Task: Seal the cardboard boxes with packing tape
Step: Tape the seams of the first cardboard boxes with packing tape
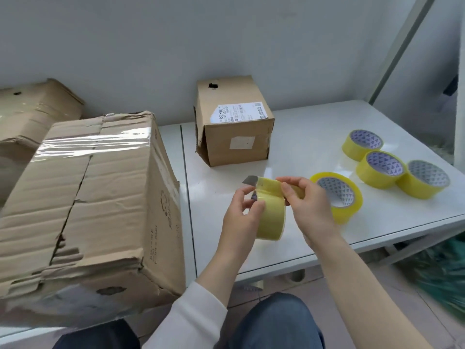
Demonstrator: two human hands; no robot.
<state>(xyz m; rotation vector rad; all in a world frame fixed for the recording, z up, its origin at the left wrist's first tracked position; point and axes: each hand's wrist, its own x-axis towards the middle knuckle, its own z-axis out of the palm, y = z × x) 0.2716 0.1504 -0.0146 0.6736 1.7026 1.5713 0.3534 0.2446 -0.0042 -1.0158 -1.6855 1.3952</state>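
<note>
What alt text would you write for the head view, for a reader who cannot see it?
A person's left hand and right hand hold a yellow packing tape roll above a white table. Four more yellow rolls lie at the right; a large dented cardboard box stands left, a small labelled box behind.

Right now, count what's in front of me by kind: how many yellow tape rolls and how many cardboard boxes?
Yellow packing tape rolls: 5
Brown cardboard boxes: 3
Total: 8
</note>
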